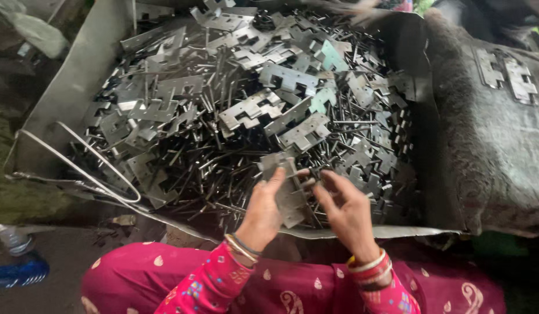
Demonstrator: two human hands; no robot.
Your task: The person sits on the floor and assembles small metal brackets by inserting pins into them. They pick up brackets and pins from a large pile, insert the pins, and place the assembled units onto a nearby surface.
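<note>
Your left hand [262, 212] has its fingers curled around a notched metal hinge leaf [285, 189], gripping it along its left edge so the plate stands roughly upright between your 2 hands, just above the near lip of the metal tray [66, 87]. Your right hand [346, 210] sits just beside the leaf's right edge, its thumb and forefinger pinched together near the plate's upper notches; whether they have hold of a thin pin or only touch the leaf is too blurred to tell. The leaf lies directly over the heap of loose hinge leaves and dark pins [240, 110] that fills the tray. Well apart, to the far right, 2 more hinge leaves [508, 72] rest on a dark cloth-covered mound [490, 151]. A bent wire loop [89, 163] lies across the tray's left side.
</note>
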